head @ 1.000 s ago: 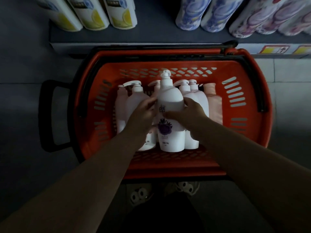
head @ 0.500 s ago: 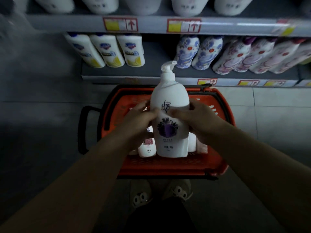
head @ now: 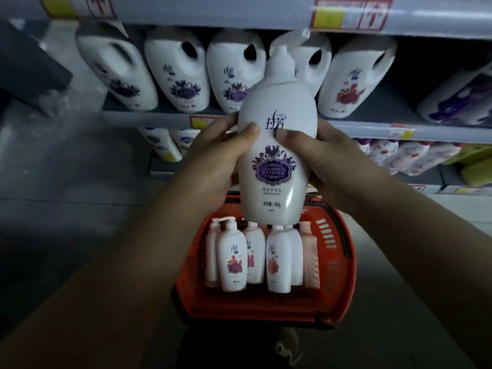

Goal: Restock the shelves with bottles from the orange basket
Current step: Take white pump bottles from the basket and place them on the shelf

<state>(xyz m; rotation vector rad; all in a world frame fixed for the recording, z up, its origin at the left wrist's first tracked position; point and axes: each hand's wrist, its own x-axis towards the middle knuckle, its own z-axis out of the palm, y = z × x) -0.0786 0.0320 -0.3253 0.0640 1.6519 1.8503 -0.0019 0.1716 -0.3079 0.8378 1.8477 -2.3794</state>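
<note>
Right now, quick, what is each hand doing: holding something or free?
Left hand: closed, holding the purple-label pump bottle, thumb on its front.
Right hand: closed, holding the same bottle from the other side.

Pump bottle (head: 277, 155) at centre, between left hand (head: 218, 161) on its left side and right hand (head: 327, 161) on its right. Behind it, row of handled jugs (head: 181, 81) on shelf (head: 159, 119). Below it, basket (head: 343, 262) on floor (head: 53, 235); more bottles (head: 231, 262) side by side inside. Shoe (head: 286, 347) at basket's near edge
</note>
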